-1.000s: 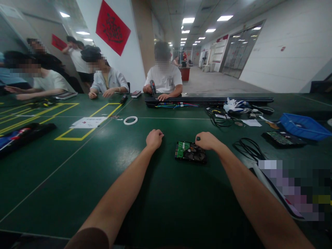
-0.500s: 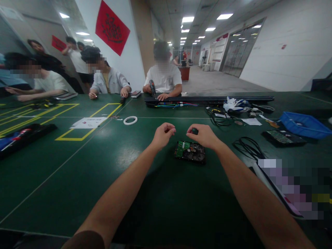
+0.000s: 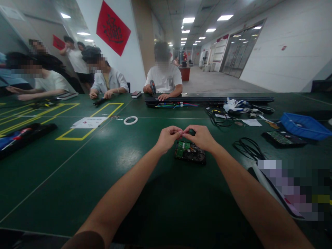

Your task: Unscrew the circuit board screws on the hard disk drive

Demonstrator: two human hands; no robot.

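A hard drive (image 3: 190, 152) lies on the green table with its green circuit board facing up. Just above and behind its far edge, my left hand (image 3: 168, 138) and my right hand (image 3: 199, 137) meet at the fingertips. Both are closed in a pinch. Whatever lies between the fingertips is too small or hidden to make out. Neither hand touches the drive as far as I can see.
To the right are a black cable coil (image 3: 248, 148), a second hard drive (image 3: 284, 138) and a blue tray (image 3: 306, 124). A white ring (image 3: 130, 120) and a paper sheet (image 3: 88, 122) lie to the left. Across the table, a person holds a power tool (image 3: 153, 88).
My hands have come together from apart, so their fingertips now touch. The hard drive has stayed in place. Across the table on the left, a person's hand moved left with a dark object.
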